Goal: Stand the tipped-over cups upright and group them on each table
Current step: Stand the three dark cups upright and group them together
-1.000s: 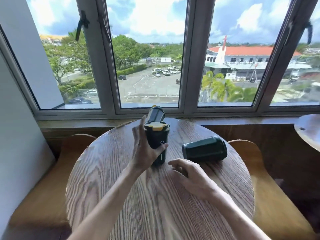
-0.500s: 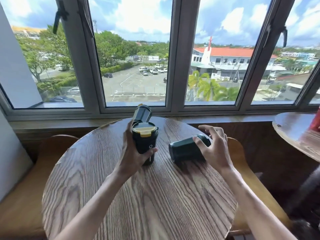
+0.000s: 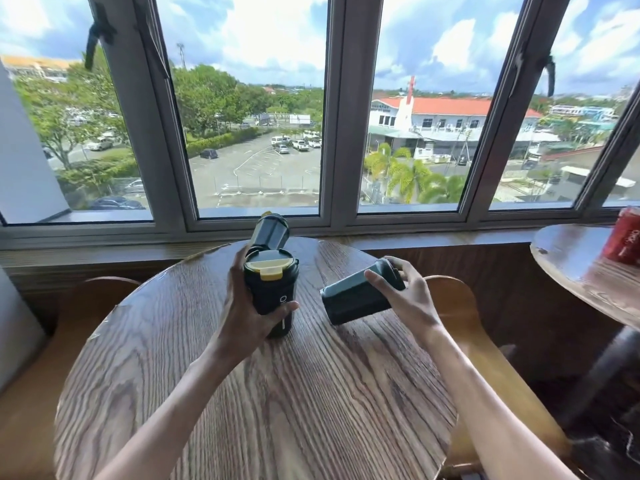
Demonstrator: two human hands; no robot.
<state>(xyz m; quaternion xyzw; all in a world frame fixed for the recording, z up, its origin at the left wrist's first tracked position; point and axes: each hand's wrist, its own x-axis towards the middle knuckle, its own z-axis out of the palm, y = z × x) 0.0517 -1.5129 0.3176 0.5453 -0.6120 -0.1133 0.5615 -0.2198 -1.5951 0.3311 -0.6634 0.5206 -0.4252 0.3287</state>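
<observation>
On the round wooden table (image 3: 242,410), my left hand (image 3: 242,313) grips a dark cup with a yellow lid (image 3: 272,292), which stands upright near the middle. Behind it lies a second dark cup (image 3: 270,232), tipped over at the table's far edge with its base pointing toward the window. My right hand (image 3: 405,299) holds a dark green cup (image 3: 356,296) by its lid end. This cup is tilted, the lid end raised and the base low near the tabletop.
A second round table (image 3: 571,268) stands at the right with a red can (image 3: 625,237) on it. Wooden chair backs sit at the table's left (image 3: 100,292) and right (image 3: 457,306). A window sill (image 3: 415,237) runs just behind the table.
My right hand reached to the green cup lying on its side, took hold of it and has lifted its lid end. My left hand keeps its grip on the yellow-lidded cup.
</observation>
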